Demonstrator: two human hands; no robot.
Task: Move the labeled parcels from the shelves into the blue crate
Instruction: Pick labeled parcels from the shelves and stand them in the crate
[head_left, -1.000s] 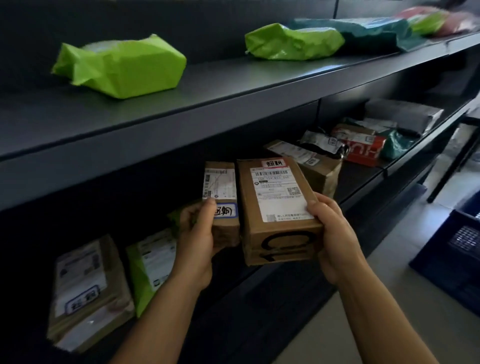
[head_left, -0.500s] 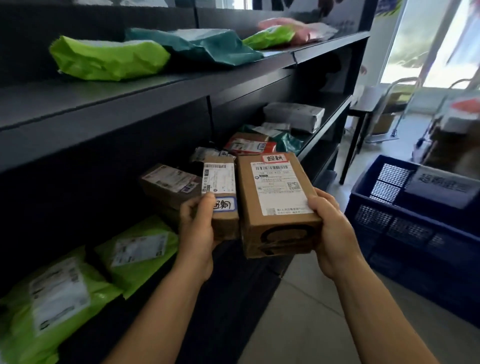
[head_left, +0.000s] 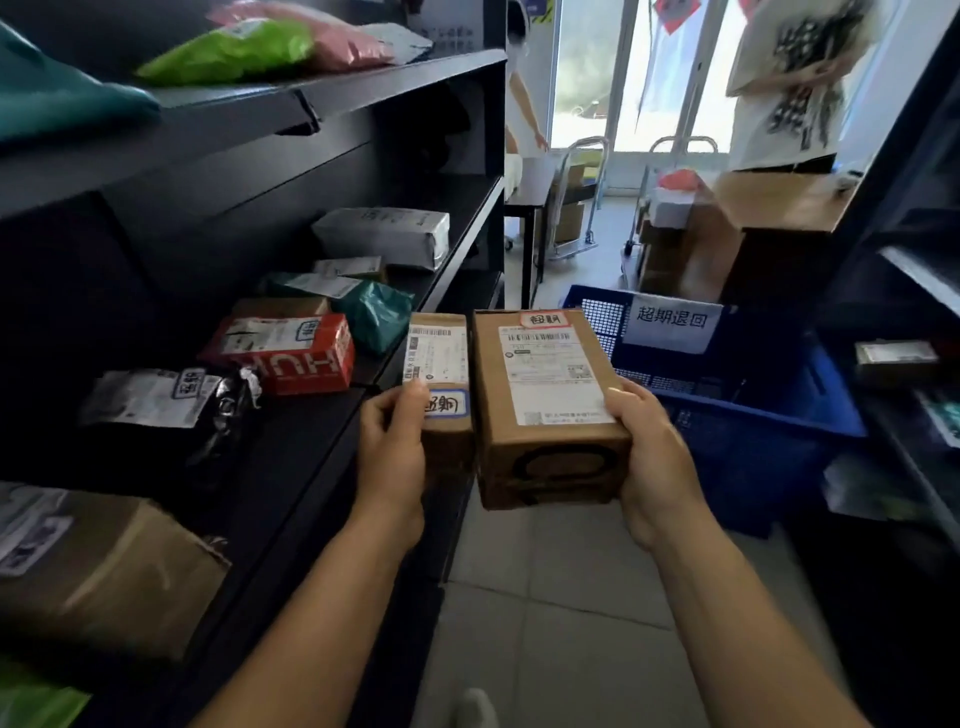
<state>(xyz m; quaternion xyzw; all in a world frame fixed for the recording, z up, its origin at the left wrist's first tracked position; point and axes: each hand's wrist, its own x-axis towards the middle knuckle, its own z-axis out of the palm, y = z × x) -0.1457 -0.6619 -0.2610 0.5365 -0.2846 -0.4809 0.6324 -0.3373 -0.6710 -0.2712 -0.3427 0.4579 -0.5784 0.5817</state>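
Note:
My left hand (head_left: 390, 457) grips a small narrow cardboard parcel (head_left: 441, 364) with a white shipping label and a blue-bordered sticker. My right hand (head_left: 655, 457) holds a larger cardboard parcel (head_left: 540, 395) bearing a shipping label and a red-bordered sticker. Both parcels are held side by side in front of me, off the shelf edge. The blue crate (head_left: 748, 415) with a white paper sign stands on the floor just beyond and right of the parcels.
The black shelf unit (head_left: 322, 447) on my left carries a red box (head_left: 283, 353), a teal bag (head_left: 379, 317), a grey wrapped parcel (head_left: 384, 236) and a brown box (head_left: 104, 566). Another dark shelf (head_left: 914, 291) rises at right. Two people stand by the doorway beyond stacked cartons (head_left: 737, 228).
My view has swung right from the shelves toward the aisle. The blue crate has come nearer, right behind the two parcels. Both hands keep their hold.

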